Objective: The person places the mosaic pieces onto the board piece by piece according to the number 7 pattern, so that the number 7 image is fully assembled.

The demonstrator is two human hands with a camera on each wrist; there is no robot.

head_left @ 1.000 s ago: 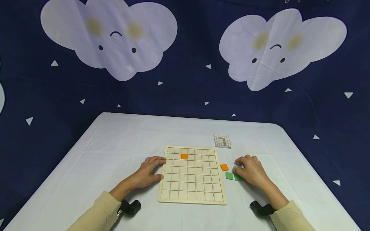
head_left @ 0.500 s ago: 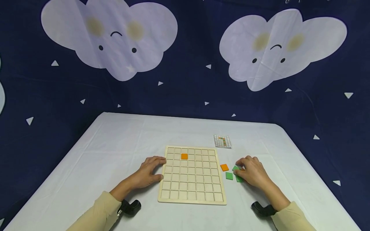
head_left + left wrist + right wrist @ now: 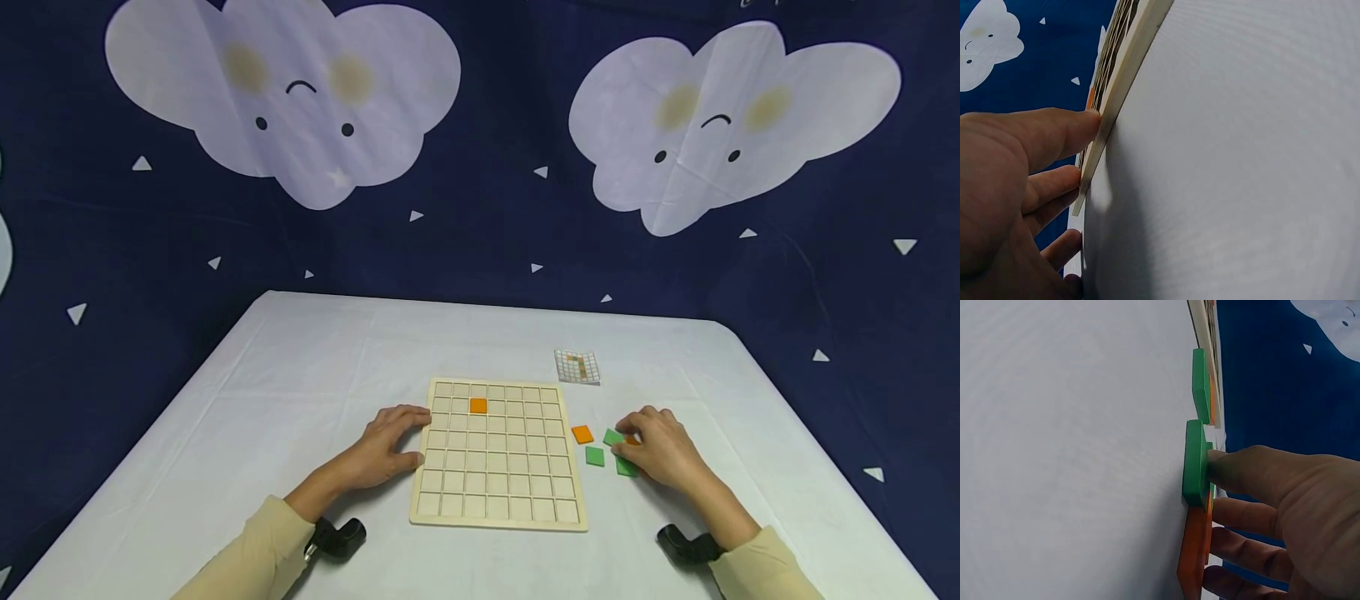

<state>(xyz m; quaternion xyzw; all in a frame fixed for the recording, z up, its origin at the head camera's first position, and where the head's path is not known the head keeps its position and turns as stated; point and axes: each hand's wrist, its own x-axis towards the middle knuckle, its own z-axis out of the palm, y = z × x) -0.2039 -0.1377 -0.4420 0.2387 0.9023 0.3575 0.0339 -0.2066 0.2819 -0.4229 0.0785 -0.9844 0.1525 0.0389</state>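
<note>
Left hand [image 3: 390, 447] resting spread against the left edge of a wooden grid board [image 3: 497, 461], right hand [image 3: 657, 450] lying apart, fingers parted, thumb touching a green square tile [image 3: 1195, 464] right of the board

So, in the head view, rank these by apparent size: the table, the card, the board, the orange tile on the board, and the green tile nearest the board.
1. Table
2. Board
3. Card
4. Orange tile and green tile: they look about alike, too close to rank.
</note>
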